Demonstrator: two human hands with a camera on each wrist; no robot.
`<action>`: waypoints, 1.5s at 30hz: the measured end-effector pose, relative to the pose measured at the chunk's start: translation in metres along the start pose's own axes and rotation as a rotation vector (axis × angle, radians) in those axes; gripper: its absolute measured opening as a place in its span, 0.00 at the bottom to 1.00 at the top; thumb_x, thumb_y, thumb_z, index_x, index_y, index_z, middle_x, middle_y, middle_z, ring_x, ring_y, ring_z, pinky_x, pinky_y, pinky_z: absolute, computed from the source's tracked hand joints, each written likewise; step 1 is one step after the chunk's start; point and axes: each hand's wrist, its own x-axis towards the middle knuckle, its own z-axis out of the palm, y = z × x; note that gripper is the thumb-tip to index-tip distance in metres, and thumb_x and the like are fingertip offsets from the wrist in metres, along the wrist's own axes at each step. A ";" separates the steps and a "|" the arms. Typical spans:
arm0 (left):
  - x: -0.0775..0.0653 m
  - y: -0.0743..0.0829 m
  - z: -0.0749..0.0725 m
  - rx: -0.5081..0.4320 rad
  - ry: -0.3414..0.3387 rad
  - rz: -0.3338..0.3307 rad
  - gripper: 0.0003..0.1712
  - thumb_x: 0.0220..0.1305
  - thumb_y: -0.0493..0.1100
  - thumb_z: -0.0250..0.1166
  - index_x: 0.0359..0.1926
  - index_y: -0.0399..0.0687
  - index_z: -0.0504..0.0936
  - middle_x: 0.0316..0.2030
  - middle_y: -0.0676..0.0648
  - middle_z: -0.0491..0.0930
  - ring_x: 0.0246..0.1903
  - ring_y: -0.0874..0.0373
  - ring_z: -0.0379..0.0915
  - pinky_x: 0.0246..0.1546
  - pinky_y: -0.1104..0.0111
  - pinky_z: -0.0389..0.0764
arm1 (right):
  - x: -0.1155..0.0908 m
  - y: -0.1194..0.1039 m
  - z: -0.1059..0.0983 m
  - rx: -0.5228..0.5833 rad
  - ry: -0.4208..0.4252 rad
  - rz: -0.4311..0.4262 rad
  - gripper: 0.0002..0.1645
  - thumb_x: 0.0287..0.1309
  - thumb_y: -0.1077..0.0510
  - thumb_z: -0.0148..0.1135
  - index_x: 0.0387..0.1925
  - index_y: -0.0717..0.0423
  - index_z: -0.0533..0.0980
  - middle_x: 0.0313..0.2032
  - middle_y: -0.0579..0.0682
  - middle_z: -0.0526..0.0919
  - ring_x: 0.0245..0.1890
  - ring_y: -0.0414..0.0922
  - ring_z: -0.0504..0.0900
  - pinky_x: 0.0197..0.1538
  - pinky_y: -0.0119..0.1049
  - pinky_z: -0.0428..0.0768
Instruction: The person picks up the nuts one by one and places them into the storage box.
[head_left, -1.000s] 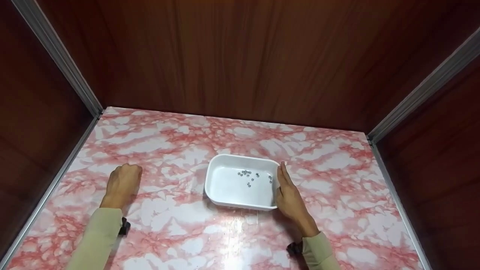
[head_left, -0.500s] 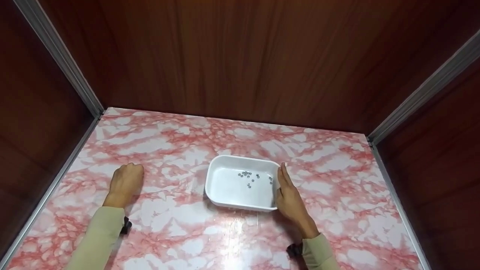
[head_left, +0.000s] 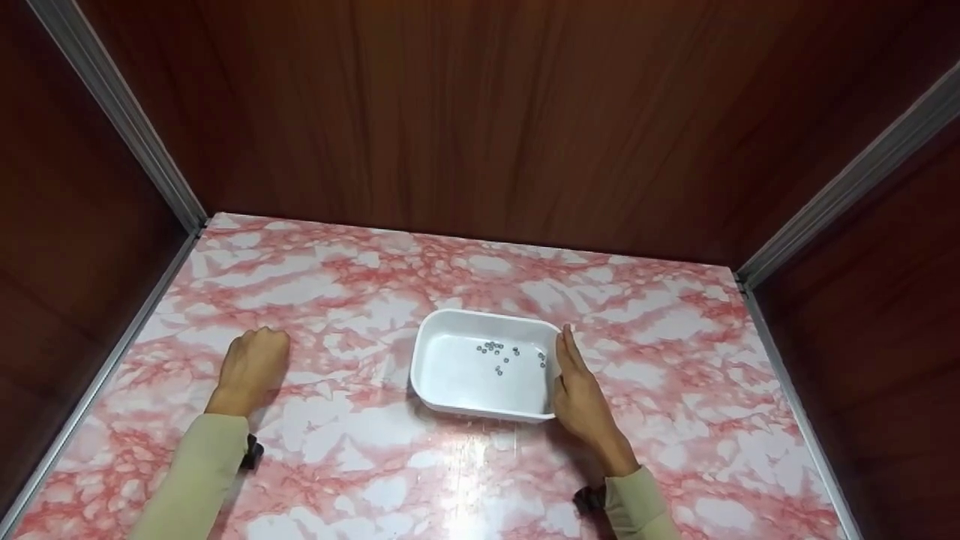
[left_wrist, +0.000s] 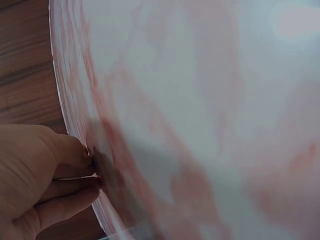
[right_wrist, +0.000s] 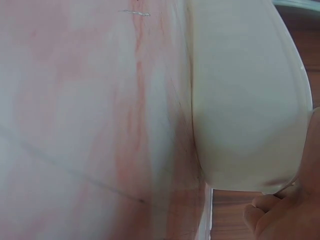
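A white rectangular tub (head_left: 480,415) with rounded corners stands on the table in the head view. Several small grey metal pieces, like nuts or beads (head_left: 497,352), lie scattered on its floor, mostly toward the back and right. My right hand (head_left: 581,397) holds the tub's right end, thumb by the rim, fingers along the outside; the right wrist view shows the tub's outer wall (right_wrist: 250,100) beside that hand. My left hand (head_left: 253,367) rests at the left with fingers bent down to the tabletop. Its fingertips (left_wrist: 90,195) are partly hidden, and whether they pinch anything is unclear.
The table (head_left: 337,277) has a red and white marbled top. A dark wood panel (head_left: 465,120) rises at its back, with more panels at both sides. Metal rails (head_left: 142,135) run along the corners. Light glares off the table in front of the tub.
My left hand has shifted slightly to the right. The right hand, the tub and the small metal pieces have stayed in place.
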 end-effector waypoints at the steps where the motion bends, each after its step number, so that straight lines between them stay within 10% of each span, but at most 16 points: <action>1: 0.000 0.000 0.000 -0.007 -0.001 -0.002 0.10 0.52 0.23 0.65 0.21 0.39 0.79 0.23 0.35 0.84 0.24 0.33 0.81 0.26 0.44 0.84 | 0.000 0.000 0.000 0.001 0.002 0.000 0.37 0.71 0.72 0.44 0.79 0.70 0.52 0.85 0.60 0.45 0.83 0.57 0.54 0.75 0.53 0.70; 10: 0.001 0.001 -0.004 -0.061 -0.040 -0.032 0.09 0.56 0.24 0.64 0.25 0.38 0.82 0.24 0.38 0.85 0.25 0.36 0.83 0.28 0.45 0.85 | -0.001 0.000 0.001 -0.001 0.003 0.001 0.38 0.70 0.72 0.45 0.79 0.71 0.51 0.84 0.61 0.45 0.83 0.58 0.54 0.78 0.54 0.67; 16: 0.007 0.009 -0.008 -0.382 -0.019 -0.164 0.11 0.74 0.32 0.59 0.42 0.38 0.90 0.26 0.42 0.85 0.27 0.51 0.76 0.33 0.56 0.79 | 0.000 0.001 0.001 -0.006 0.017 -0.006 0.38 0.70 0.72 0.45 0.79 0.71 0.52 0.84 0.63 0.46 0.82 0.60 0.55 0.77 0.56 0.67; 22: 0.012 0.023 -0.008 -0.667 0.017 -0.260 0.16 0.74 0.35 0.59 0.56 0.36 0.88 0.49 0.33 0.90 0.48 0.38 0.88 0.51 0.45 0.88 | -0.002 0.003 0.002 -0.024 0.028 -0.051 0.37 0.70 0.74 0.45 0.79 0.73 0.53 0.83 0.66 0.47 0.81 0.62 0.57 0.63 0.52 0.78; 33: 0.030 0.054 -0.024 -1.301 -0.143 -0.436 0.22 0.75 0.38 0.63 0.64 0.27 0.80 0.59 0.28 0.83 0.51 0.55 0.90 0.55 0.66 0.87 | 0.000 0.003 0.001 -0.026 0.014 -0.034 0.38 0.70 0.74 0.44 0.79 0.72 0.52 0.84 0.64 0.46 0.82 0.62 0.55 0.68 0.54 0.75; 40: 0.042 0.074 -0.025 -1.433 -0.165 -0.441 0.22 0.75 0.33 0.61 0.65 0.24 0.77 0.62 0.24 0.79 0.50 0.56 0.90 0.55 0.67 0.87 | 0.000 0.003 0.002 -0.023 0.029 -0.039 0.37 0.70 0.74 0.44 0.78 0.74 0.53 0.83 0.66 0.47 0.81 0.63 0.58 0.56 0.47 0.76; 45: 0.049 0.089 -0.024 -1.492 -0.179 -0.413 0.21 0.74 0.31 0.59 0.64 0.22 0.77 0.62 0.21 0.77 0.51 0.52 0.90 0.54 0.67 0.87 | -0.001 0.003 0.001 -0.002 0.011 -0.015 0.37 0.71 0.73 0.44 0.79 0.72 0.52 0.84 0.63 0.46 0.82 0.61 0.55 0.70 0.53 0.74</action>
